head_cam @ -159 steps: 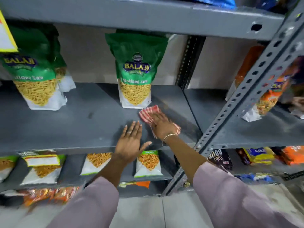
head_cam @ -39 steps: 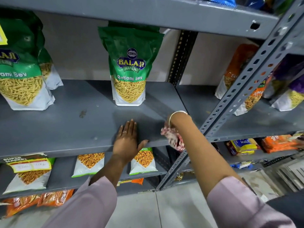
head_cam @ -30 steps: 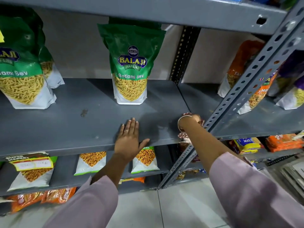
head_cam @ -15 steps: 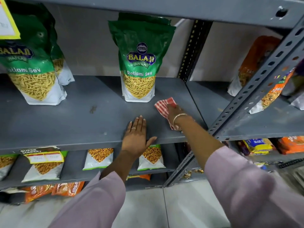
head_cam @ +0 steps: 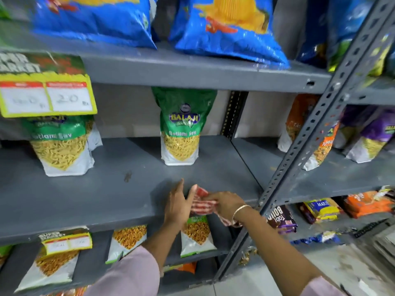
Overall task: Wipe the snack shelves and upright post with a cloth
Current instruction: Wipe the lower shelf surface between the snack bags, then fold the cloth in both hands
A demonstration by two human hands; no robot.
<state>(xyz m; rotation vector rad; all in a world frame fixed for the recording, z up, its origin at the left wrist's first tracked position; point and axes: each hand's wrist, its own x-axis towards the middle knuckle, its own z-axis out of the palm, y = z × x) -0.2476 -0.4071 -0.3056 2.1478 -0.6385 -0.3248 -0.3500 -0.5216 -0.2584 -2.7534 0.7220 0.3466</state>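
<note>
A red-and-white checked cloth (head_cam: 202,205) is bunched at the front edge of the grey middle shelf (head_cam: 106,195). My right hand (head_cam: 227,202) grips it from the right. My left hand (head_cam: 178,205) stands on edge against the cloth's left side, thumb touching the fabric; whether it grips I cannot tell. The perforated grey upright post (head_cam: 310,133) slants up just right of my right wrist. A dark smudge (head_cam: 127,176) marks the shelf left of my hands.
Green Ratlami Sev pouches stand on the middle shelf at centre (head_cam: 181,129) and left (head_cam: 62,144). Blue chip bags (head_cam: 226,26) fill the top shelf. A yellow price tag (head_cam: 47,97) hangs at the left. More snack packs (head_cam: 196,236) sit below and to the right.
My right hand drew the cloth back from deeper on the shelf to its front edge. My left hand lifted off its flat palm and turned to meet the cloth. The view tilted up.
</note>
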